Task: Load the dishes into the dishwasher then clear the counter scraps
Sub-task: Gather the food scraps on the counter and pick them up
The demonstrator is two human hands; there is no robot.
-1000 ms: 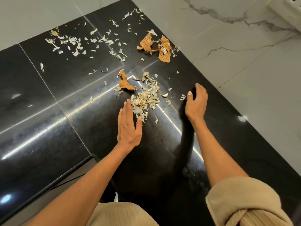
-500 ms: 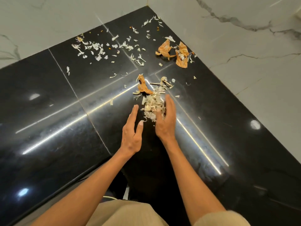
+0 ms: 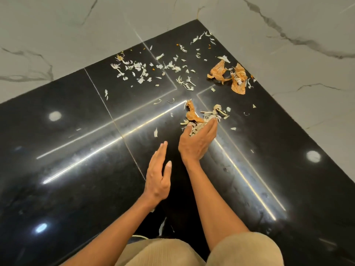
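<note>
Cupping a small heap of pale scraps [image 3: 196, 129], the right hand [image 3: 196, 142] sits near the middle of the black counter [image 3: 76, 169], its fingers curved round the heap and its thumb on the near side — whether the heap is lifted or merely gathered against the surface cannot be told. Just beyond the fingertips lie an orange peel piece [image 3: 193, 115] and a few pale stalks [image 3: 216, 112], touching the heap's far edge.

Left hand [image 3: 158, 177] — just beside the right wrist, nearer the counter's front edge, standing on its edge with fingers straight and together, thumb raised, holding nothing.

Head view, further back: loose white shreds [image 3: 142, 71] are strewn across the far part of the counter toward its back corner. Two larger orange peel pieces [image 3: 228, 75] lie against the right-hand edge, near the marble wall [image 3: 288, 64], well apart from both hands. A few single flakes [image 3: 155, 132] lie left of the cupped heap.

Beige sleeves [image 3: 245, 250] show at the bottom of the view, over the counter's front edge. No dishes or dishwasher in sight.
</note>
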